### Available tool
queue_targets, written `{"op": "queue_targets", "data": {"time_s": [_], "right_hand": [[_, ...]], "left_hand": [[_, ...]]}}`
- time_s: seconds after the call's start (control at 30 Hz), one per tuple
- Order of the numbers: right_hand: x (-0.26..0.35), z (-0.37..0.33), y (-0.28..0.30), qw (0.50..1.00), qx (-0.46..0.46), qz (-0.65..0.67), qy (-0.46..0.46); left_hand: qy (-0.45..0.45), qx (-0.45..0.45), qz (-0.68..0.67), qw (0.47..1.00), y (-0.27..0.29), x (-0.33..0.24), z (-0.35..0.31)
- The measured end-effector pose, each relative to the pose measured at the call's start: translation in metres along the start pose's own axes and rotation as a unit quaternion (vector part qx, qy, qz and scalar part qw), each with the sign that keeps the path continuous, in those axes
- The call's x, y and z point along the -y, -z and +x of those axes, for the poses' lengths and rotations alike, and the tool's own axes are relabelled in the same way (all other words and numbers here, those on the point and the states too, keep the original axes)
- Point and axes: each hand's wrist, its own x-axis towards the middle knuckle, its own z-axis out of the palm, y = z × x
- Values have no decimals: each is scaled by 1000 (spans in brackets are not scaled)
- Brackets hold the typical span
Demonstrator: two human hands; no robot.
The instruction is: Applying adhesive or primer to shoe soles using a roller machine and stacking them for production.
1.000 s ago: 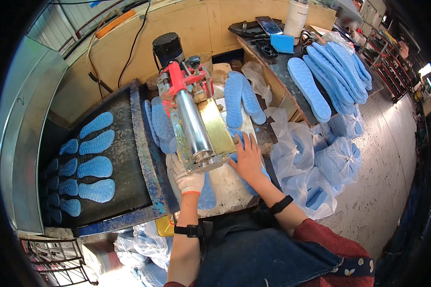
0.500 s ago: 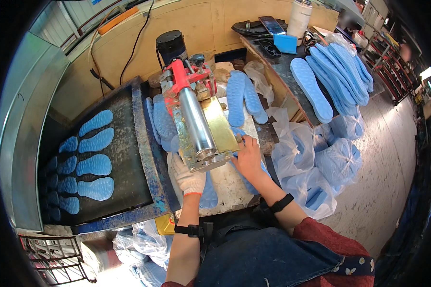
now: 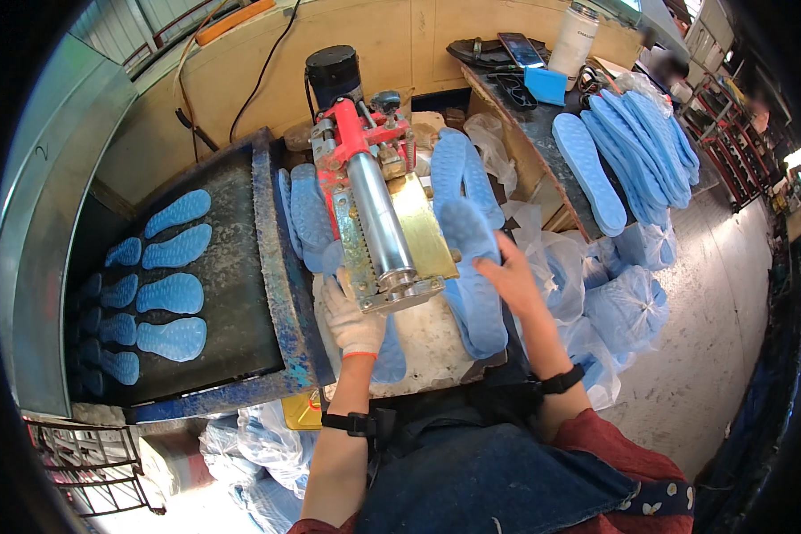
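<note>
A blue insole [image 3: 468, 230] with a bumpy surface is in my right hand [image 3: 513, 271], thumb on top and fingers at its far edge. It is tilted above other blue insoles [image 3: 481, 316] on the right of the pale work plate [image 3: 423, 351]. My left hand [image 3: 354, 322], in a white glove, is beside the front end of a machine with a shiny metal roller [image 3: 376, 218] and red frame. Its fingers look stretched out, partly hidden by the machine's front. Near its wrist, another blue insole [image 3: 390, 356] lies on the plate.
At left, a dark conveyor belt [image 3: 231, 267] carries several blue insoles. Insoles are stacked on the side table [image 3: 543, 133] at right, near a white bottle [image 3: 574, 40] and a phone [image 3: 519, 50]. Plastic bags of insoles [image 3: 627, 298] stand on the floor below.
My right hand has moved away from the machine's brass plate, rightward, and now lifts a blue insole. My left hand stays by the machine. The view has shifted slightly.
</note>
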Motion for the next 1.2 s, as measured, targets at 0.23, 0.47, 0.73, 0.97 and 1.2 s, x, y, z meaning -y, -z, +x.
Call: {"op": "queue_targets", "data": {"time_s": [0.23, 0.47, 0.73, 0.97, 1.2], "right_hand": [[86, -29, -11, 916, 60, -333, 217], [109, -42, -18, 873, 113, -432, 198], [91, -36, 31, 879, 315, -293, 207], [67, -12, 32, 980, 27, -131, 150], [71, 27, -9, 836, -89, -422, 340]], "left_hand": [[38, 33, -36, 998, 7, -3, -2], [55, 28, -84, 995, 17, -7, -1], [71, 25, -89, 993, 33, -11, 3], [93, 25, -102, 990, 49, -16, 2], [86, -179, -394, 897, 94, -11, 7]]}}
